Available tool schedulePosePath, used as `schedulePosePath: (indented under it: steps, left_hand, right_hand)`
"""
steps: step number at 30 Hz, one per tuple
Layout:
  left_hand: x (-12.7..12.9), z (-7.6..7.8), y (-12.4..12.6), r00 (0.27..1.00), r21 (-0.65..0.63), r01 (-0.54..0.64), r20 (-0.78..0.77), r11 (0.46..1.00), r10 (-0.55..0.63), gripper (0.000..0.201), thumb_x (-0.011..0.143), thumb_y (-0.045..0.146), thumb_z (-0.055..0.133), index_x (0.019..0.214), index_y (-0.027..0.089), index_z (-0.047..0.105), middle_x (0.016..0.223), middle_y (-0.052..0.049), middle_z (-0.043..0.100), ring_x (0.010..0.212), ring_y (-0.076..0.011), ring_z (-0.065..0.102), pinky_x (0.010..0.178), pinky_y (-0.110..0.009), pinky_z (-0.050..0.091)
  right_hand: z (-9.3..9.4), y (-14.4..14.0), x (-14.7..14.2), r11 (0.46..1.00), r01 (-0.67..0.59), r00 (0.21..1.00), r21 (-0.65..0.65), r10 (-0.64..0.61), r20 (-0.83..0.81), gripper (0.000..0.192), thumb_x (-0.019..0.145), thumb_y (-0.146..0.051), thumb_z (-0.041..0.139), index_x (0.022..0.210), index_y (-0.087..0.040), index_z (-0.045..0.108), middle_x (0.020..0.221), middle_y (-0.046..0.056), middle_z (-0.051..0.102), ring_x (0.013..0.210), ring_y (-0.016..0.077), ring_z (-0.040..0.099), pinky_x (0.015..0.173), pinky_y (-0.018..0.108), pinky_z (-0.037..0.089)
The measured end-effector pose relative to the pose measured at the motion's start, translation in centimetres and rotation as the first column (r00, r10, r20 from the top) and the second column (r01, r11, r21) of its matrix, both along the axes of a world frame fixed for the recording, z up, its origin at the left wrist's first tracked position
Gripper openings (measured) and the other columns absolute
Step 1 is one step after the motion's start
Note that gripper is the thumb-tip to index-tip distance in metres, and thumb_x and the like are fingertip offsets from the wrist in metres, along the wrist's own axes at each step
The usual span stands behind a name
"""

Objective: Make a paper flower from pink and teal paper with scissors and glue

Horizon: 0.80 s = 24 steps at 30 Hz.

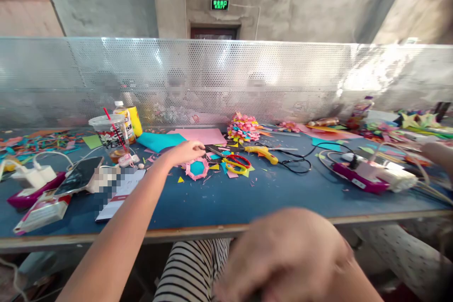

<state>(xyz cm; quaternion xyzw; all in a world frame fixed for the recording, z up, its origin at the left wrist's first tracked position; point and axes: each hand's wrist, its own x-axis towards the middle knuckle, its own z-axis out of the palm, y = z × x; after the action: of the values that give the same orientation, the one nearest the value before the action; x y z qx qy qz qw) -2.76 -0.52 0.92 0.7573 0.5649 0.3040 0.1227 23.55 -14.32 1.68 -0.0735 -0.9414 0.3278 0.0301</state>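
Observation:
My left arm reaches out across the blue table (247, 198). My left hand (187, 152) lies low over the tabletop with its fingers stretched toward the blades of the red-and-yellow scissors (233, 161), and I see nothing in its grip. Just in front of it sits a pink-and-teal folded paper ring (197, 168). Behind it lie a pink sheet (201, 135) and a teal sheet (159, 140). My right hand (286, 255) is close to the camera below the table edge, blurred, with the back facing up and the fingers hidden.
A yellow glue gun (261, 152) with a black cord, a pile of folded paper pieces (243, 127), a drink cup (108, 137), bottles, a phone (78, 175), chargers and a purple power strip (357, 174) lie about. A perforated metal screen (226, 80) backs the table. Another person's hand (437, 152) is at the right.

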Motion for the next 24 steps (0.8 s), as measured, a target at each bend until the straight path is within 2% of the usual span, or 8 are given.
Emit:
schedulePosePath:
  steps: [2, 3, 6, 7, 9, 15, 20, 24]
  left_hand:
    - [0.5, -0.5, 1.1, 0.994, 0.059, -0.107, -0.028, 0.993, 0.109, 0.03, 0.079, 0.039, 0.048, 0.094, 0.016, 0.061, 0.09, -0.008, 0.064, 0.088, -0.0196, 0.057, 0.077, -0.029, 0.043]
    - [0.8, -1.0, 1.5, 0.982, 0.109, -0.179, -0.044, 0.978, 0.185, 0.03, 0.081, 0.038, 0.046, 0.095, 0.016, 0.06, 0.095, -0.009, 0.063, 0.092, -0.0208, 0.056, 0.08, -0.031, 0.042]
    - [1.3, -3.0, 1.9, 0.943, 0.18, -0.236, -0.193, 0.955, 0.27, 0.032, 0.079, 0.04, 0.048, 0.101, 0.018, 0.057, 0.108, -0.012, 0.058, 0.107, -0.0261, 0.05, 0.088, -0.038, 0.038]
    - [1.3, -3.6, 2.0, 0.939, 0.181, -0.207, -0.24, 0.962, 0.247, 0.034, 0.078, 0.042, 0.049, 0.101, 0.019, 0.057, 0.11, -0.012, 0.057, 0.109, -0.0274, 0.048, 0.088, -0.039, 0.038]
    - [1.0, -4.2, 2.0, 0.931, 0.142, -0.127, -0.325, 0.982, 0.167, 0.035, 0.073, 0.047, 0.054, 0.096, 0.021, 0.059, 0.111, -0.011, 0.056, 0.11, -0.0296, 0.047, 0.087, -0.041, 0.038]
    - [0.3, -4.2, 3.0, 0.984, 0.007, -0.007, -0.177, 1.0, 0.008, 0.021, 0.07, 0.032, 0.058, 0.085, 0.016, 0.058, 0.091, -0.008, 0.06, 0.088, -0.021, 0.057, 0.075, -0.031, 0.044]
    - [0.2, -4.1, 3.3, 0.987, 0.016, 0.003, 0.161, 1.0, -0.005, 0.026, 0.062, 0.016, 0.067, 0.085, 0.016, 0.055, 0.088, -0.006, 0.061, 0.085, -0.0182, 0.057, 0.076, -0.03, 0.045]
    - [0.4, -3.5, 3.3, 0.898, 0.086, -0.032, 0.44, 0.996, -0.009, 0.033, 0.059, 0.015, 0.07, 0.088, 0.016, 0.053, 0.092, -0.006, 0.059, 0.086, -0.0156, 0.057, 0.078, -0.029, 0.045]
  right_hand:
    - [2.6, 6.1, -4.0, 0.998, 0.054, 0.996, 0.045, -0.05, -0.077, 0.03, 0.088, -0.034, 0.042, 0.107, -0.022, 0.062, 0.092, 0.003, 0.066, 0.082, 0.0105, 0.063, 0.072, 0.019, 0.048]
    - [3.2, 9.1, -5.8, 0.973, 0.209, 0.965, 0.095, -0.19, -0.181, 0.03, 0.089, -0.029, 0.039, 0.105, -0.02, 0.063, 0.091, 0.004, 0.067, 0.077, 0.0103, 0.063, 0.072, 0.02, 0.047]
    - [2.1, 16.7, -9.2, 0.655, 0.731, 0.641, 0.191, -0.562, -0.523, 0.032, 0.088, -0.018, 0.035, 0.103, -0.016, 0.063, 0.09, 0.007, 0.067, 0.079, 0.013, 0.062, 0.074, 0.023, 0.045]
    - [1.0, 18.4, -9.5, 0.537, 0.821, 0.54, 0.191, -0.626, -0.562, 0.032, 0.088, -0.017, 0.034, 0.102, -0.016, 0.063, 0.092, 0.009, 0.067, 0.082, 0.0145, 0.062, 0.075, 0.024, 0.044]
    - [-1.3, 20.7, -9.0, 0.444, 0.864, 0.498, 0.239, -0.678, -0.541, 0.027, 0.086, -0.021, 0.042, 0.101, -0.018, 0.064, 0.093, 0.009, 0.067, 0.083, 0.0167, 0.061, 0.073, 0.024, 0.043]
    - [-3.0, 21.6, -6.2, 0.425, 0.905, 0.334, -0.004, -0.718, -0.611, 0.05, 0.091, -0.041, 0.025, 0.077, -0.015, 0.066, 0.068, 0.004, 0.062, 0.067, 0.0142, 0.057, 0.064, 0.023, 0.04]
    - [-3.6, 21.1, -7.8, 0.614, 0.786, 0.566, 0.075, -0.666, -0.485, 0.026, 0.08, -0.034, 0.048, 0.083, -0.014, 0.064, 0.073, 0.003, 0.062, 0.068, 0.0125, 0.054, 0.062, 0.022, 0.039]
    - [-4.3, 20.7, -8.8, 0.768, 0.634, 0.681, -0.092, -0.611, -0.403, 0.032, 0.076, -0.035, 0.055, 0.099, -0.012, 0.059, 0.087, 0.006, 0.062, 0.074, 0.0126, 0.055, 0.065, 0.023, 0.042]
